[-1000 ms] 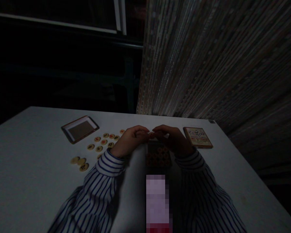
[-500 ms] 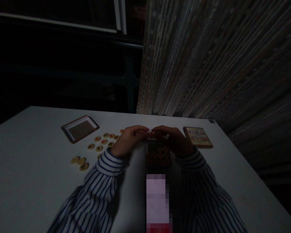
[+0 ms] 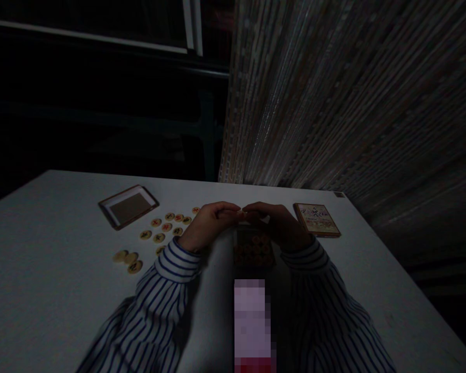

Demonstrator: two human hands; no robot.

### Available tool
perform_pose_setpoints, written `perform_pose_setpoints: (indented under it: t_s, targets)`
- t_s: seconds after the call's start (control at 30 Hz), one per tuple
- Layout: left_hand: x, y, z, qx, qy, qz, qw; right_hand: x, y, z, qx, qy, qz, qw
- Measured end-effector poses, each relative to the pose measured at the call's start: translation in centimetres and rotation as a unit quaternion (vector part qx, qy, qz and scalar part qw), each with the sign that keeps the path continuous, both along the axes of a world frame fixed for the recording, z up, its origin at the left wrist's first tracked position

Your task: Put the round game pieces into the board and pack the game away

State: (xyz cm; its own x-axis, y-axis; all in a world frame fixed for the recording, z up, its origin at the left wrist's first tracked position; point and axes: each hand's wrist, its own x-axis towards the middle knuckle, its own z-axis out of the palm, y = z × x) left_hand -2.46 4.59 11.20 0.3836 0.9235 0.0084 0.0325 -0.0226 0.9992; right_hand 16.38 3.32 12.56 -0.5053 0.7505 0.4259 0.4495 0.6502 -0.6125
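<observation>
My left hand (image 3: 212, 223) and my right hand (image 3: 276, 221) meet at the fingertips above the middle of the table. Pinched between them is a small round Chinese chess piece (image 3: 241, 213), mostly covered by the fingers. Just below my hands sits a dark, shaded box (image 3: 244, 237) with several round pieces lying in rows in its near part. To the left of my left hand, several loose wooden chess pieces (image 3: 166, 227) with red or black characters lie flat. Nearer to me are three more pieces (image 3: 131, 257), close together.
A shallow open box part (image 3: 112, 220) with a pale inside lies at the far left of the white table (image 3: 62, 305). At the right lies a flat patterned box cover (image 3: 319, 220). A beaded string curtain (image 3: 295, 103) hangs behind the far edge. The light is dim.
My fingertips have shifted very slightly around the chess piece, and its red marking shows less. The pieces and boxes on the table stay in place.
</observation>
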Motion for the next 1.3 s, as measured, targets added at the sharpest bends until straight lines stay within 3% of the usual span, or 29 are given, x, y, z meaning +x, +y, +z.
perform_pose_setpoints:
  t_s: [0.53,1.0,1.3]
  targets:
    - [0.1,-0.1,0.0,0.031,0.037,-0.001,0.999,0.3,-0.1,-0.1,-0.019,-0.031,0.016,0.999]
    - [0.7,0.0,-0.8,0.011,0.029,0.003,1.000,0.2,0.2,-0.9,0.058,-0.119,-0.030,0.991]
    - [0.8,0.1,-1.2,0.023,0.050,0.007,0.998,0.1,0.1,-0.6,0.085,-0.181,-0.050,0.978]
